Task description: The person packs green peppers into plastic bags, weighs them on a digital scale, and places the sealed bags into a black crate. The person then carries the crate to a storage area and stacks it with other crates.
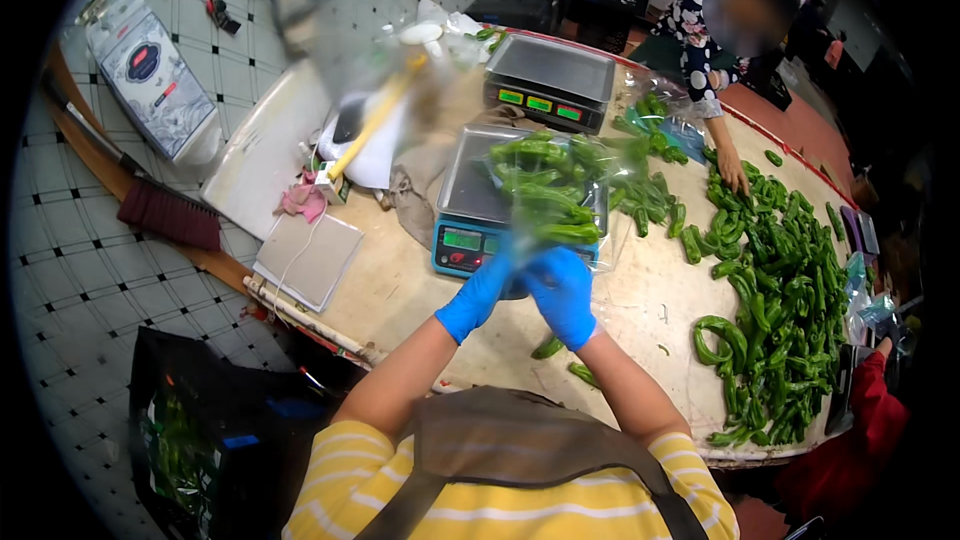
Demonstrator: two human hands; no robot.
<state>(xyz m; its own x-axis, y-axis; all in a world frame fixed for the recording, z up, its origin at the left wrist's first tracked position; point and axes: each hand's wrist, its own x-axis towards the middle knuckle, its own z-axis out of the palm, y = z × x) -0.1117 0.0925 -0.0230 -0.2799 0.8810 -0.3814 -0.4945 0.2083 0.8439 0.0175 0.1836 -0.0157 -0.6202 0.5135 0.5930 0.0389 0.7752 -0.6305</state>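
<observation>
A clear plastic bag of green peppers (544, 180) lies over the metal pan of a blue digital scale (459, 240), whose display is lit. My left hand (480, 296), in a blue glove, is at the near end of the bag. Beside it my right hand (561, 292), also gloved in blue, has its fingers curled at the same end. The two hands meet or nearly touch; blur hides the fingertips and exactly how each grips the plastic. Loose green peppers (780, 300) form a large pile to the right, and one pepper (547, 347) lies just below my right hand.
A second scale (551, 75) stands behind the first. Across the table a co-worker's hand (731, 169) touches the pile; a red sleeve (874, 397) is at the right. Left are a notepad (309, 259), a pink cloth (301, 200) and a broom (169, 215). A black crate (225, 405) holds bagged peppers.
</observation>
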